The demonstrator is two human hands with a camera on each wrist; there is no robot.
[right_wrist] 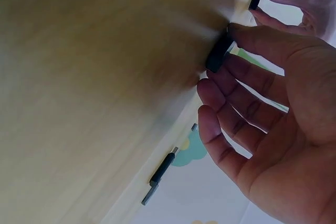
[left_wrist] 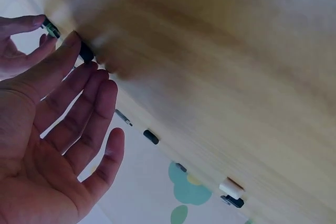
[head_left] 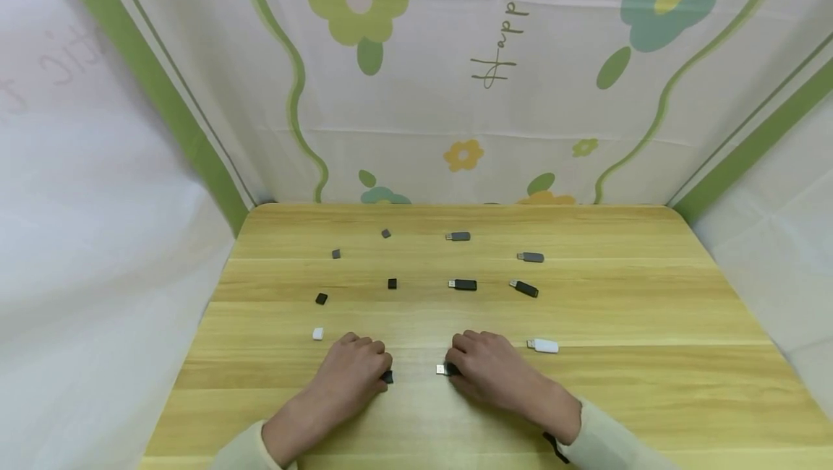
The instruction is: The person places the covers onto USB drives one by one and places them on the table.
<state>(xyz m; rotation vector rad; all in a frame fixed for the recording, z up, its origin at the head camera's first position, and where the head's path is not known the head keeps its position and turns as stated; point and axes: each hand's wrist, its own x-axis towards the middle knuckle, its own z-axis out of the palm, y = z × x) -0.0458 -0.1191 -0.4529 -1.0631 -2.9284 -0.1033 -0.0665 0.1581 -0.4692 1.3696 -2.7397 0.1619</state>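
My left hand (head_left: 354, 367) pinches a small black USB cap (head_left: 388, 377) between thumb and fingertips, low over the table. Facing it across a short gap, my right hand (head_left: 484, 365) pinches a black USB stick (head_left: 450, 369), its metal plug bare and pointing left toward the cap. The fingers cover most of the stick's body in the head view, while the right wrist view shows its dark casing (right_wrist: 218, 53). Beyond my left hand lies a white cap (head_left: 318, 334). A white USB stick (head_left: 542, 345) lies to the right of my right hand.
Farther back on the wooden table (head_left: 651, 383) are black caps (head_left: 392, 283) and grey caps (head_left: 335, 254) on the left. Black USB sticks (head_left: 465, 285) and grey USB sticks (head_left: 531, 257) lie on the right, plugs leftward. A flowered cloth (head_left: 403, 94) hangs behind the table.
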